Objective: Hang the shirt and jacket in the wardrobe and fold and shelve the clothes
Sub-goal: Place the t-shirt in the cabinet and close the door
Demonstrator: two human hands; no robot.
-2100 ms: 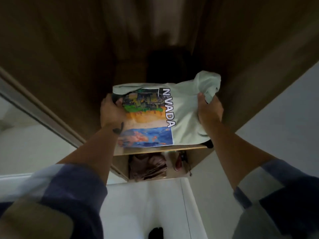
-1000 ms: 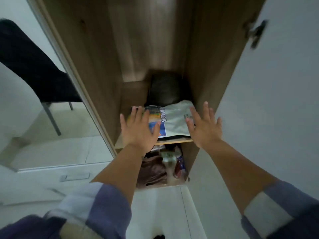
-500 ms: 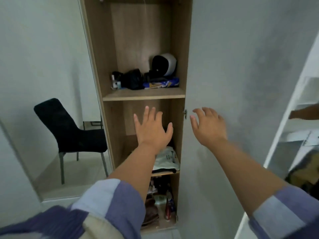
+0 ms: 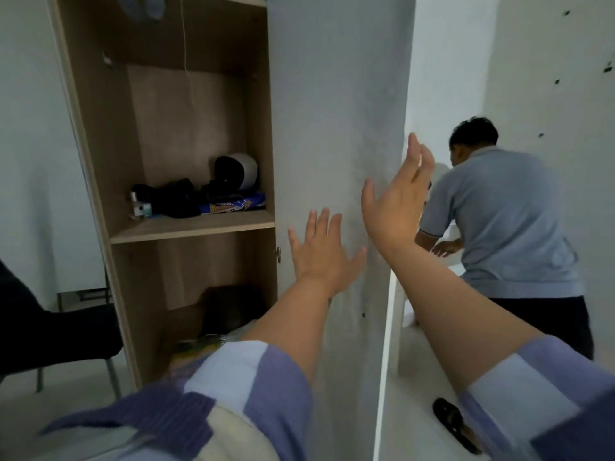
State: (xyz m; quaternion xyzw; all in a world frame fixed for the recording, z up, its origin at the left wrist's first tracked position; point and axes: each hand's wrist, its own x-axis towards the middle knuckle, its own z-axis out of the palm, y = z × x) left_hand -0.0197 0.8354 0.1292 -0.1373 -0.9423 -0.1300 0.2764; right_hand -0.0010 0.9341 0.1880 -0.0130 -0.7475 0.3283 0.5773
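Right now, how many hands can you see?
3. The left hand is spread in front of the wardrobe door. The right hand is raised by the door's edge. Another person shows one hand; their other hand is hidden.

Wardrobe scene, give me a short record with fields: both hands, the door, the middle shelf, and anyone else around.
left hand: open, fingers spread, in front of the door, holding nothing
right hand: open, raised by the door's edge, holding nothing
wardrobe door: swung open, grey
middle shelf: dark bundle, white helmet, small bottle
other person: at right, back turned, bent forward
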